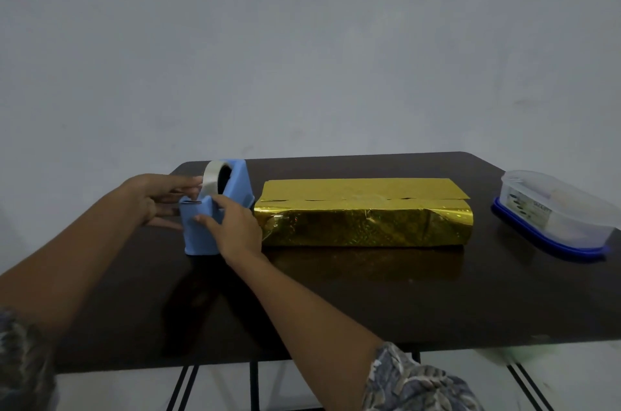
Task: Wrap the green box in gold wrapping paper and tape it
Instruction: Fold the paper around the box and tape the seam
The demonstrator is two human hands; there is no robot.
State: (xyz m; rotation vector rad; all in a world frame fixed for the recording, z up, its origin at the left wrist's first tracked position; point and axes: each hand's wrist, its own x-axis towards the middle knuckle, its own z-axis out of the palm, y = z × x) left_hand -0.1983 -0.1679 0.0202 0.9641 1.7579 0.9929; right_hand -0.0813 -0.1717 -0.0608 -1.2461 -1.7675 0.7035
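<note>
The box lies along the middle of the dark table, fully covered in gold wrapping paper (pixel 364 225), with a paper seam along its top. Just left of it stands a blue tape dispenser (pixel 235 188) holding a white tape roll (pixel 211 175). My right hand (pixel 235 229) grips the dispenser's front, fingers across its face and thumb on its top edge. My left hand (pixel 161 198) is at the dispenser's left side, thumb and fingertips pinching the tape strip by the cutter. No green shows on the box.
A clear plastic container with a blue lid (pixel 554 215) sits upside down at the table's right edge. The dark table (pixel 369 303) ends near me, its black legs below. A plain grey wall stands behind.
</note>
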